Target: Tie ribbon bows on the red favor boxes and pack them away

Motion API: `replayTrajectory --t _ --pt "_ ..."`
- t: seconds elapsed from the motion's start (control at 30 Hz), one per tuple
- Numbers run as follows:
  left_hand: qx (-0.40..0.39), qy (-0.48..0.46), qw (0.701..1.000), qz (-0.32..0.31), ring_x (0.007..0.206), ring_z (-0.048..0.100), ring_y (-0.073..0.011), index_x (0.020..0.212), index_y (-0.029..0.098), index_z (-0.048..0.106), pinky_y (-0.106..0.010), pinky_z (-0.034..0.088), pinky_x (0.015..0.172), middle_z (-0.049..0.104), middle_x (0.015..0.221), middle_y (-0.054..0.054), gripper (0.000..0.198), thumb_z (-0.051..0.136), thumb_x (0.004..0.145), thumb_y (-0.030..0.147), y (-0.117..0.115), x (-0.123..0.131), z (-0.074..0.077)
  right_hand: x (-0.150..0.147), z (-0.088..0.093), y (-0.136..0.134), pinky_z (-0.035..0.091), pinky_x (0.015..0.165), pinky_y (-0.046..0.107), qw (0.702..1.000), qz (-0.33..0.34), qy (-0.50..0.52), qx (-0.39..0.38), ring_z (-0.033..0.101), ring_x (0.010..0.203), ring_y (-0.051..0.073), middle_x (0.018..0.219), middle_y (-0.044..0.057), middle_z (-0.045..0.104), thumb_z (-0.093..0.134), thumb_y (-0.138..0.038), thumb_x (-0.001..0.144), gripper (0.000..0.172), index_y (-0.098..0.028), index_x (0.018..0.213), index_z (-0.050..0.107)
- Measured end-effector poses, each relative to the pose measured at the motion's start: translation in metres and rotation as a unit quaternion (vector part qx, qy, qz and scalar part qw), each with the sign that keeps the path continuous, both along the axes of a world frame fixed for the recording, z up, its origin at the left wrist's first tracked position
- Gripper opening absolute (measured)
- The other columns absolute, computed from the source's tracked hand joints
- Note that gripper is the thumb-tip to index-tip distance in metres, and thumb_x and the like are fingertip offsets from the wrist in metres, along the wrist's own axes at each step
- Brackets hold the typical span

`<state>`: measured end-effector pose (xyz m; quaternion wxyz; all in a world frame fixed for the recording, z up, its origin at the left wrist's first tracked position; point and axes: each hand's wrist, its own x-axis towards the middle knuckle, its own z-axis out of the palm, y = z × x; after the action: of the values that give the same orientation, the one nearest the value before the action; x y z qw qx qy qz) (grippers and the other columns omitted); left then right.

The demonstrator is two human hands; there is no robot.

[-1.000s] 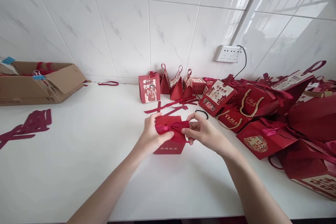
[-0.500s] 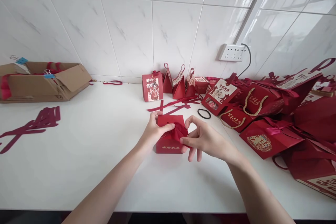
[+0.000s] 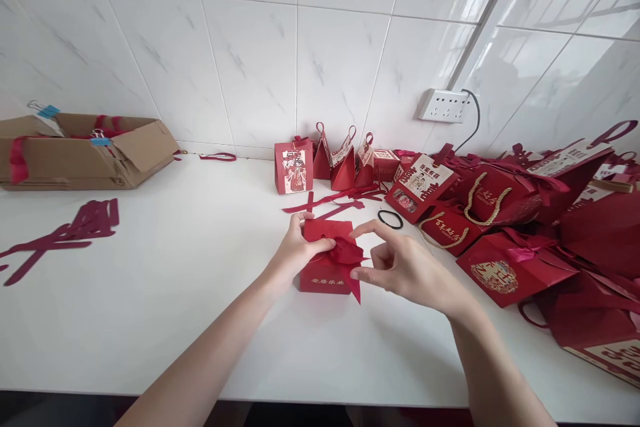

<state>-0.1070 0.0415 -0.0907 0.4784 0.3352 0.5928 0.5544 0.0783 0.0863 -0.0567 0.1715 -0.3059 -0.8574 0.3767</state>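
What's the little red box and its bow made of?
The little red box looks like thin matte card: crisp folded edges, gold printed lettering. The bow seems satin ribbon, probably fabric: soft creased loops, faint sheen.

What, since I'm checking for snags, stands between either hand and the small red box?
Nothing visible. The left hand holds the small red box, the right hand touches its ribbon at the front; the black hair tie lies behind, apart.

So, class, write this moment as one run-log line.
left hand: grips small red box, thumb on ribbon | right hand: fingers at ribbon tail, grip unclear | box: upright on white table
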Motion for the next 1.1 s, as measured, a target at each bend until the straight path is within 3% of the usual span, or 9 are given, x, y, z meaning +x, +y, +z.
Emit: replayTrajectory --t 0.1,0.17,0.3,0.4,0.5,0.63,0.8,0.97,1.1 --pt "0.002 0.004 1.0 -0.006 0.076 0.067 -0.0186 0.109 0.025 0.038 -0.028 0.053 0.06 0.06 0.109 -0.007 0.057 0.075 0.066 0.027 0.0 -0.002 -0.003 0.001 -0.001 0.001 0.034 0.047 0.022 0.983 -0.012 0.023 0.182 0.047 0.05 0.01 0.058 -0.002 0.055 0.058 -0.031 0.084 0.01 -0.023 0.087 0.062" --pt "0.002 -0.003 1.0 -0.006 0.074 0.067 -0.0187 0.109 0.025 0.038 -0.028 0.052 0.059 0.063 0.102 -0.006 0.057 0.075 0.066 0.029 0.001 -0.002 -0.005 -0.003 -0.005 -0.004 0.034 0.048 0.023 0.959 0.016 0.046 0.28 0.049 0.052 0.01 0.064 0.002 0.06 0.051 -0.031 0.089 0.02 -0.02 0.079 0.065" --pt "0.021 -0.014 1.0 0.009 0.074 0.066 -0.0173 0.106 0.024 0.039 -0.026 0.052 0.06 0.063 0.095 -0.003 0.052 0.073 0.066 0.026 0.0 -0.001 -0.006 -0.021 -0.02 -0.021 0.028 0.043 0.025 0.866 0.052 0.063 0.494 0.04 0.044 0.008 0.053 -0.001 0.053 0.048 -0.02 0.09 0.028 -0.017 0.065 0.06" --pt "0.024 -0.009 1.0 0.009 0.073 0.066 -0.0165 0.106 0.025 0.038 -0.027 0.052 0.063 0.062 0.092 -0.002 0.053 0.072 0.066 0.022 -0.001 0.001 -0.005 -0.035 -0.034 -0.033 0.022 0.04 0.026 0.811 0.044 0.078 0.578 0.034 0.041 0.008 0.048 -0.003 0.045 0.051 -0.013 0.086 0.031 -0.017 0.055 0.052" --pt "0.008 -0.001 1.0 0.001 0.072 0.065 -0.0163 0.107 0.025 0.037 -0.028 0.052 0.063 0.063 0.091 -0.002 0.052 0.07 0.067 0.021 -0.002 0.001 -0.003 -0.042 -0.042 -0.039 0.019 0.039 0.027 0.801 0.039 0.085 0.592 0.033 0.041 0.009 0.048 -0.003 0.043 0.051 -0.01 0.085 0.032 -0.017 0.054 0.048" --pt "0.009 0.012 1.0 -0.007 0.072 0.066 -0.0168 0.107 0.024 0.037 -0.027 0.052 0.061 0.063 0.093 -0.003 0.052 0.071 0.067 0.023 -0.002 0.0 -0.001 -0.031 -0.033 -0.03 0.027 0.04 0.025 0.869 0.047 0.133 0.474 0.039 0.041 0.008 0.048 -0.002 0.047 0.045 -0.034 0.091 0.034 -0.018 0.062 0.052" --pt "-0.007 0.023 1.0 -0.007 0.074 0.067 -0.0192 0.109 0.025 0.036 -0.029 0.053 0.06 0.063 0.099 -0.005 0.056 0.073 0.066 0.027 -0.001 -0.001 -0.002 -0.005 -0.007 0.004 0.03 0.041 0.023 0.976 -0.132 -0.005 0.174 0.042 0.041 0.009 0.048 0.0 0.05 0.05 -0.051 0.083 0.041 -0.019 0.057 0.046" --pt "-0.006 0.027 1.0 -0.013 0.073 0.067 -0.0185 0.11 0.026 0.036 -0.03 0.053 0.062 0.063 0.095 -0.003 0.056 0.072 0.067 0.029 -0.001 -0.001 -0.003 0.004 0.0 0.018 0.036 0.04 0.023 0.986 -0.014 -0.125 -0.107 0.054 0.04 0.012 0.052 0.003 0.06 0.05 -0.048 0.083 0.044 -0.018 0.051 0.05" --pt "0.001 0.034 0.999 -0.009 0.072 0.066 -0.0169 0.11 0.025 0.037 -0.029 0.053 0.064 0.062 0.098 -0.003 0.055 0.072 0.068 0.028 -0.002 -0.001 -0.003 0.002 0.001 0.008 0.04 0.04 0.021 0.982 0.026 -0.096 -0.162 0.06 0.045 0.014 0.053 0.004 0.063 0.051 -0.04 0.083 0.038 -0.017 0.053 0.054"
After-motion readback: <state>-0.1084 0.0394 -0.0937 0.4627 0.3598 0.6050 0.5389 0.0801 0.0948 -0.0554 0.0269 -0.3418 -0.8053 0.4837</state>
